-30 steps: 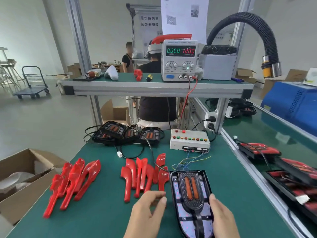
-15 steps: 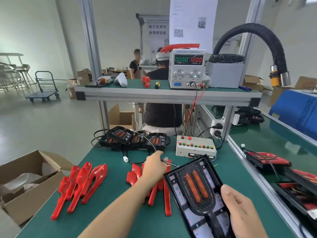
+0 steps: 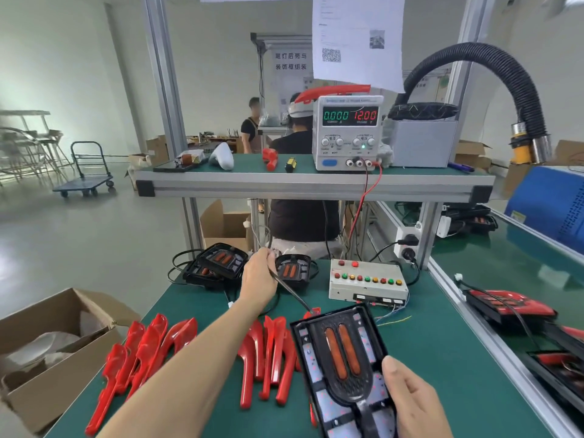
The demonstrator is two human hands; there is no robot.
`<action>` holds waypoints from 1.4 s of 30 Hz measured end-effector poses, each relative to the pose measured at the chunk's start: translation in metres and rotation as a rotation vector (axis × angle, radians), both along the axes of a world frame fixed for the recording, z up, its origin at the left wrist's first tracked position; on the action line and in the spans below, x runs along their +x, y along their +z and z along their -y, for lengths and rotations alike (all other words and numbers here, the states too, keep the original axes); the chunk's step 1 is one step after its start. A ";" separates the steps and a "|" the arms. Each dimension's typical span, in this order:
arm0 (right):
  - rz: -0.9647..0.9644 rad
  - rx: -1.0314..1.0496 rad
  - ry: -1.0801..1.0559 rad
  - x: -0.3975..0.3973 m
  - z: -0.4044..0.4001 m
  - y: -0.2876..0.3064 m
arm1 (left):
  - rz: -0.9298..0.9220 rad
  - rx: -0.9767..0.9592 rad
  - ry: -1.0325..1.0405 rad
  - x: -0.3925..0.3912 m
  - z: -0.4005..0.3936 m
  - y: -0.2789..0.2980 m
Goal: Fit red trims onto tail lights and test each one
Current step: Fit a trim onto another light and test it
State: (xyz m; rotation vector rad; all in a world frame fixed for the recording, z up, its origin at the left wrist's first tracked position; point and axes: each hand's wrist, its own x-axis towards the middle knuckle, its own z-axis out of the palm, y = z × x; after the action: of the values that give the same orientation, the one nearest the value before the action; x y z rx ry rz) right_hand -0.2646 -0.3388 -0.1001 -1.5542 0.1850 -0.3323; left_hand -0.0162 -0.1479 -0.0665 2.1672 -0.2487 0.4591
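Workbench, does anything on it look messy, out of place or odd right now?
Mostly orderly. The odd one is a red trim lying on top of the power supply on the upper shelf, away from the two loose piles of red trims on the green mat. Thin coloured wires also trail loose from the switch box.

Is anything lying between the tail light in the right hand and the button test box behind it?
Nothing solid. The tail light, held by the right hand, faces the test box across bare mat, with only thin loose wires there. The left hand holds its cable off leftward.
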 end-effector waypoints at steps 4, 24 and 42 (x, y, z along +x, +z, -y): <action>-0.008 0.000 0.010 0.006 -0.015 -0.006 | 0.008 0.090 -0.040 0.012 0.002 -0.008; 0.070 -0.510 0.350 -0.003 0.079 0.088 | 0.703 -0.313 -0.177 -0.168 -0.007 0.043; -0.171 -0.953 0.737 0.083 0.038 0.112 | -1.212 -0.751 -0.711 -0.181 0.031 -0.006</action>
State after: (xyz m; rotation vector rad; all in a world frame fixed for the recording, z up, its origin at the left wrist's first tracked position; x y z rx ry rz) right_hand -0.1817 -0.3767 0.0114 -2.4478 -0.4877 0.3650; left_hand -0.1974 -0.1789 -0.0723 1.1740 -0.1033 -1.0019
